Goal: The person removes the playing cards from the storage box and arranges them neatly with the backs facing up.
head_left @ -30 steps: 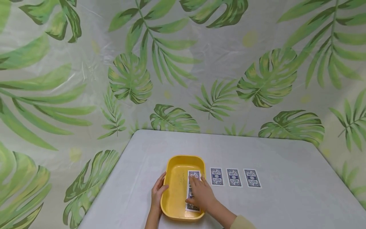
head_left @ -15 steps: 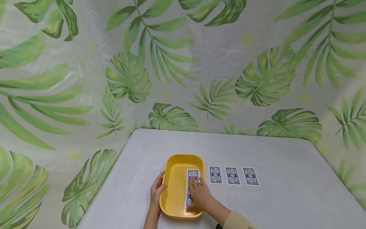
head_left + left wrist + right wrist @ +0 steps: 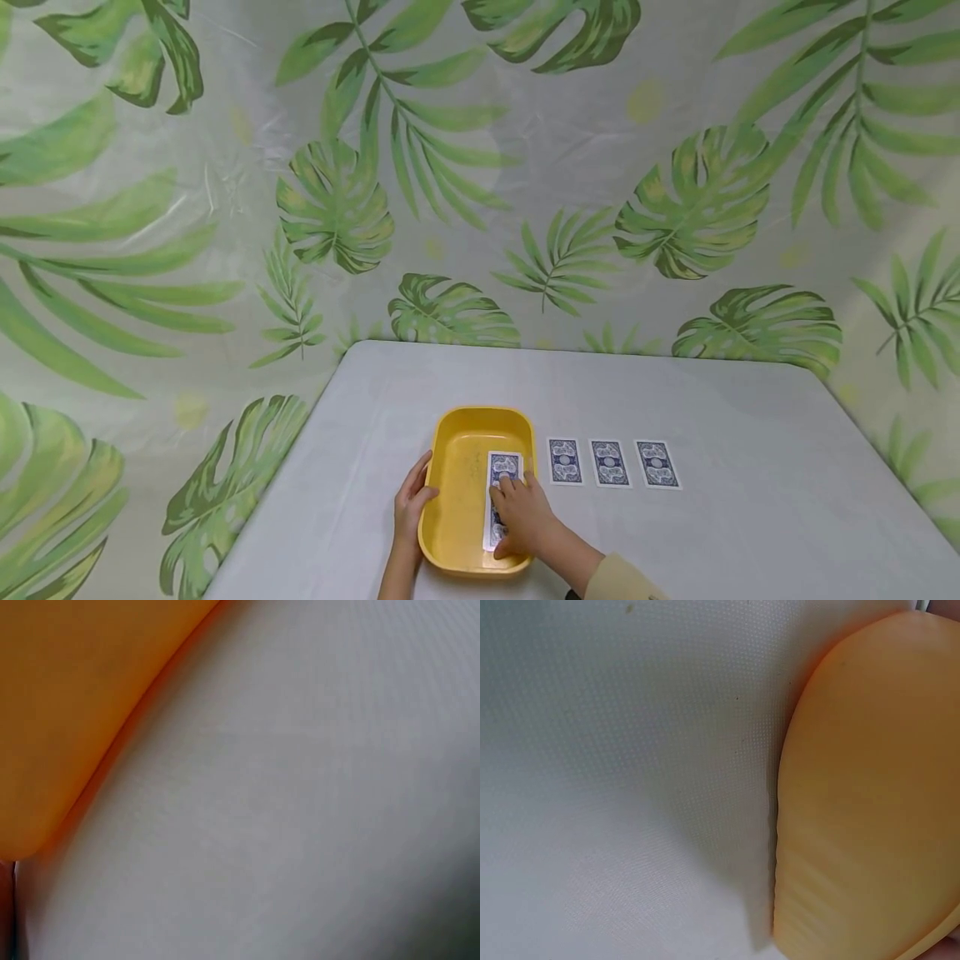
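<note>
the left hand (image 3: 412,502) grips the left side of the yellow tray (image 3: 454,523) — inside, apart from that hand, blue-backed cards (image 3: 504,463) lie partly under the right hand (image 3: 528,518), which touches them; can't tell if it pinches — further right, three more cards (image 3: 611,463) lie in a row.

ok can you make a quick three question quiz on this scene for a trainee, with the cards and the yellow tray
1. How many cards lie on the table, outside the yellow tray?
2. True or false: the left hand is touching a card.
3. The right hand is: a) under the table, b) behind the tray, c) over the tray's cards.

Key: 1. Three. 2. False; it grips the tray. 3. c.
</note>
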### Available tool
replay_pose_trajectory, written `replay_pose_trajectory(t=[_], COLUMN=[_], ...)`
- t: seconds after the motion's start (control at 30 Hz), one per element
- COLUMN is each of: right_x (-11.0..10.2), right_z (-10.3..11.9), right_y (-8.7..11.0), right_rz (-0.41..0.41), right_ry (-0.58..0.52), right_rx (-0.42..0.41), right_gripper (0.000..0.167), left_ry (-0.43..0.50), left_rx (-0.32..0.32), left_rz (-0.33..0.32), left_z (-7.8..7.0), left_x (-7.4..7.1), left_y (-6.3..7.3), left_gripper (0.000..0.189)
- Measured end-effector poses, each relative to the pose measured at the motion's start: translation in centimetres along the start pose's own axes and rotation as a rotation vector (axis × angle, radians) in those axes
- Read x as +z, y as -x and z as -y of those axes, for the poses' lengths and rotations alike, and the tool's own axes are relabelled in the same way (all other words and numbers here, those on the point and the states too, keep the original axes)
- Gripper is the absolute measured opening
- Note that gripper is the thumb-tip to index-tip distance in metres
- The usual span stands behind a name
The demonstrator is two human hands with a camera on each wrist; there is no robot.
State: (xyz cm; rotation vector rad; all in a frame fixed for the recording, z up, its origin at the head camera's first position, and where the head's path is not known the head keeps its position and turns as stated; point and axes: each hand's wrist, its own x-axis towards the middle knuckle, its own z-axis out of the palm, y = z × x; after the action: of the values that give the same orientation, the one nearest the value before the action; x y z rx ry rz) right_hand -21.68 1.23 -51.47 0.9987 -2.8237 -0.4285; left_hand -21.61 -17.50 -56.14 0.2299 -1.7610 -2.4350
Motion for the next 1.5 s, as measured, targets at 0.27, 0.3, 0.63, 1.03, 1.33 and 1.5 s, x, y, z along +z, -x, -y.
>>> replay_pose_trajectory(t=[0.27, 0.3, 0.63, 1.03, 1.33, 1.5], right_x=[-0.07, -0.11, -0.35, -0.15, 0.03, -0.24], right_z=[0.04, 0.05, 0.20, 0.44, 0.52, 0.34], right_y=[-0.28, -0.31, -0.37, -0.44, -0.48, -0.57], right_rz=[0.046, 0.056, 0.048, 0.061, 0.070, 0.061], right_ry=[0.014, 0.021, 0.082, 0.084, 0.102, 0.103], right_rx=[0.001, 0.002, 0.009, 0.010, 0.010, 0.017], right_gripper=[0.086, 0.087, 0.084, 0.084, 0.085, 0.084], left_ry=[-0.010, -0.009, -0.013, -0.009, -0.007, -0.014], left_rx=[0.011, 0.011, 0.004, 0.001, 0.002, 0.006], left_rz=[-0.005, -0.005, -0.006, -0.005, -0.013, -0.016], left_z=[-0.03, -0.04, 0.16, 0.24, 0.17, -0.04], left_x=[0.00, -0.01, -0.20, -0.36, -0.25, 0.01], left_y=[-0.08, -0.08, -0.09, 0.06, 0.14, -0.08], left_gripper=[0.058, 0.058, 0.058, 0.059, 0.059, 0.059])
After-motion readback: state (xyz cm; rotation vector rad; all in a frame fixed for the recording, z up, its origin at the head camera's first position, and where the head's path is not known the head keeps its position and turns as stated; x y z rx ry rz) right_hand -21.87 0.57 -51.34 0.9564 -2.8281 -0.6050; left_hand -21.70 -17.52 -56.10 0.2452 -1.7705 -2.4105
